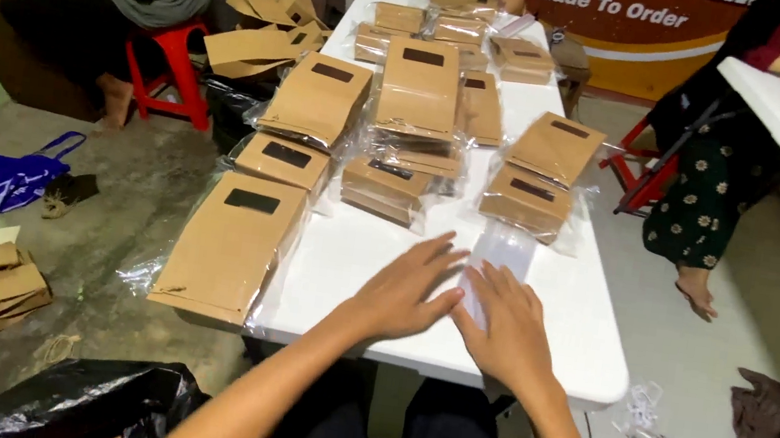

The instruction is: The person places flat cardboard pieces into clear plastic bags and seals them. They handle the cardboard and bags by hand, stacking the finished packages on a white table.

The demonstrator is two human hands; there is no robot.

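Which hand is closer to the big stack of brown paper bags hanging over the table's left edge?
Left. The left hand lies flat on the white table, beside the overhanging stack of brown paper bags. The right hand rests farther away, on a clear plastic sleeve.

Single head view, looking down and forward along white table [355, 255]; near edge closest.

Our hands cover the near end of the clear plastic bag [498, 253], so we cannot see its lower edge. The surface's [588, 315] far end is blocked by stacked brown pouches [419, 87]. The picture's top edge cuts off the 3 seated people.
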